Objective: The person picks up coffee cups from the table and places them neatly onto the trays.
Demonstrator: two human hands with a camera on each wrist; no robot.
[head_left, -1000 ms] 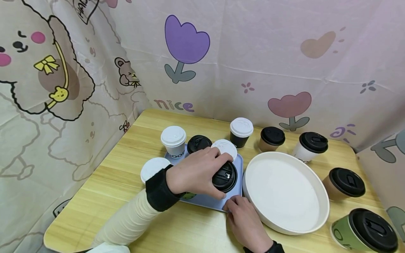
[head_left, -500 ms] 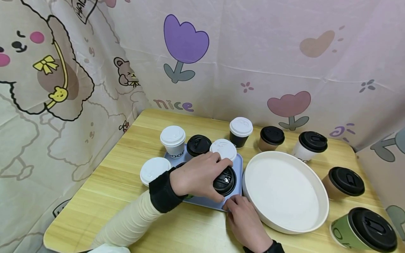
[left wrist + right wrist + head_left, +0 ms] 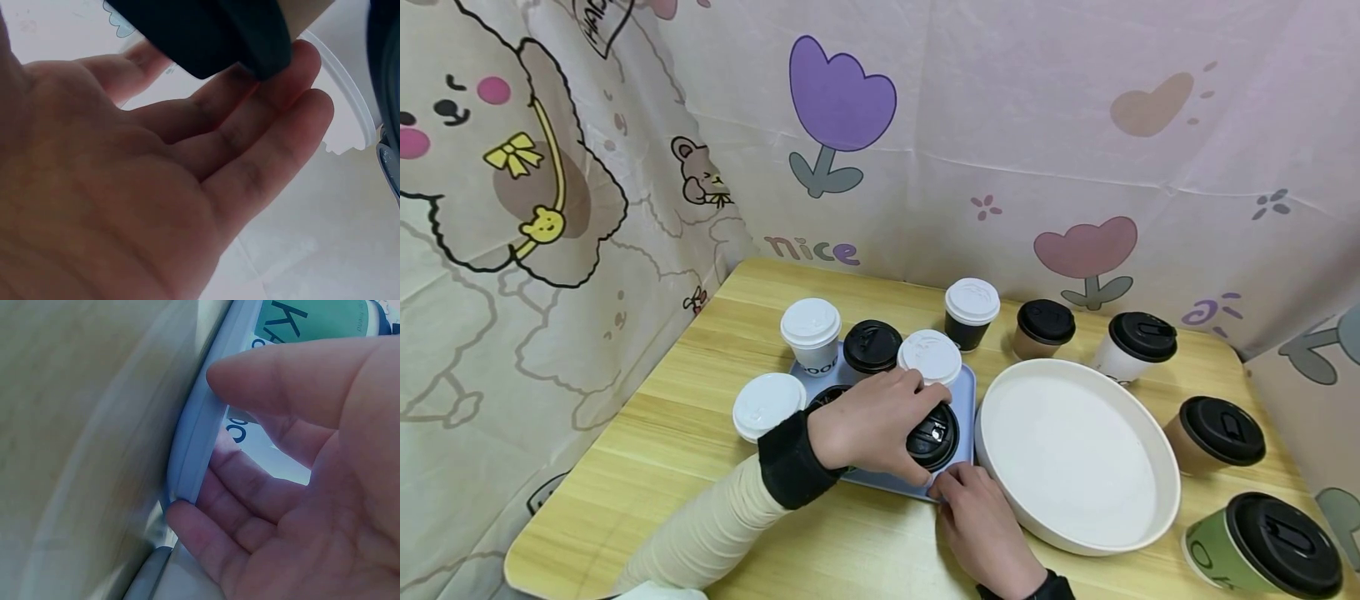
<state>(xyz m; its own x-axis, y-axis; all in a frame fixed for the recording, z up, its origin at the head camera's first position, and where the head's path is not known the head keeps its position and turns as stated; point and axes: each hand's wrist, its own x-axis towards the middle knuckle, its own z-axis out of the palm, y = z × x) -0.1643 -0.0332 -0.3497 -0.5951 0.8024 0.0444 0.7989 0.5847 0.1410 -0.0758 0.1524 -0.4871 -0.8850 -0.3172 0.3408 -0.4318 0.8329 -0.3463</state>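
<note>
My left hand reaches over the pale blue tray and grips a black-lidded cup near its front right corner. Thumb and fingers lie round the lid; the cup's body is hidden in the head view. My right hand pinches the tray's front right edge, thumb on its inner side in the right wrist view. Crowded about the left hand are white-lidded cups and a black-lidded cup. Another black lid is partly covered by the left hand. The left wrist view shows my palm and bent fingers.
A large round white tray stands right beside the blue one. Several lidded cups line the table's back and right, including a white-lidded black cup and a green cup. A printed cloth hangs behind the table.
My left hand and the black-lidded cup have shifted slightly toward the tray's front edge. More of the black lid behind the wrist shows. The right hand stays at the tray's corner.
</note>
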